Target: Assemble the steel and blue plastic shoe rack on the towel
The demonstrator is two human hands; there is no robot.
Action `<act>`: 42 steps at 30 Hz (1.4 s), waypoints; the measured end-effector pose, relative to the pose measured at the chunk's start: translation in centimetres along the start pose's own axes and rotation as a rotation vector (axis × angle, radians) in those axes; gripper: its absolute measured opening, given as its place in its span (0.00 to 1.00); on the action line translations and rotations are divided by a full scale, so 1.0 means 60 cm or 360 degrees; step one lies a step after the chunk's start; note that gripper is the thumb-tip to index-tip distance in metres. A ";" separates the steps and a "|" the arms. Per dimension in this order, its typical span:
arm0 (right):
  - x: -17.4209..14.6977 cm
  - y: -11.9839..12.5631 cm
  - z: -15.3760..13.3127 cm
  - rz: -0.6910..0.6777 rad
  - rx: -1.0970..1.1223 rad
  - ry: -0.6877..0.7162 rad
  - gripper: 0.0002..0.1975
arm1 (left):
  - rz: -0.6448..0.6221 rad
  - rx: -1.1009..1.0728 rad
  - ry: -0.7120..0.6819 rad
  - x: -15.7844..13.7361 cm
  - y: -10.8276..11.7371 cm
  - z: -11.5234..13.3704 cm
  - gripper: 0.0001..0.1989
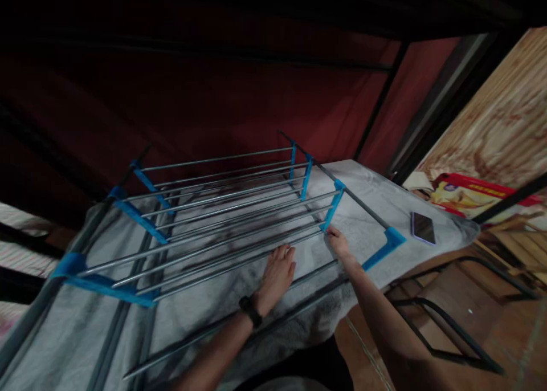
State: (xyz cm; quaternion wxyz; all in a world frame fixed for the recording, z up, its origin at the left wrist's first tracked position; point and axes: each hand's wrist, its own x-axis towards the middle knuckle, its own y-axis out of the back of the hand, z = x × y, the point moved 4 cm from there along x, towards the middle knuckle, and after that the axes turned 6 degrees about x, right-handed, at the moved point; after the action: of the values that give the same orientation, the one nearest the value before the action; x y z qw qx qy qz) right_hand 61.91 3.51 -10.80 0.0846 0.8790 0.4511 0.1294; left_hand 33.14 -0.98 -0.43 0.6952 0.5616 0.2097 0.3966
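- The left hand (280,271) was ungloved, with a black, watch-like band (250,312) around its wrist, thicker at one part; any markings were too dark to read.
- The right hand (338,244) was ungloved, its wrist and forearm (376,308) bare.
- Nearly black clothing (316,365) covered the lap, beside a greyer patch (286,384).

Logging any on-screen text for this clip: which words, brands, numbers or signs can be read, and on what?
None can be read with certainty.
Red-and-yellow package: lettering on its red band, too small and blurred to read.
Phone: dark screen, no text discernible.
Black wristband: no text discernible.
Blue rack brackets: no lettering visible.
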 end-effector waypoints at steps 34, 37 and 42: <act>-0.026 -0.019 0.005 -0.0074 -0.0138 0.0137 0.26 | -0.0244 -0.0029 0.0091 0.238 -0.132 0.052 0.20; -0.028 -0.018 -0.002 -0.0072 -0.0136 0.0162 0.27 | -0.0230 -0.0053 0.0112 0.236 -0.133 0.053 0.20; -0.032 -0.017 -0.017 -0.0104 -0.0178 0.0149 0.26 | -0.0262 -0.0073 0.0168 0.234 -0.139 0.050 0.21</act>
State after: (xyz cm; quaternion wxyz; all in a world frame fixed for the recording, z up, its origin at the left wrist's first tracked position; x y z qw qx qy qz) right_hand 59.77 2.57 -10.40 0.1166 0.8506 0.4751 0.1926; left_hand 46.35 7.80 -5.30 0.7260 0.5049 0.2823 0.3719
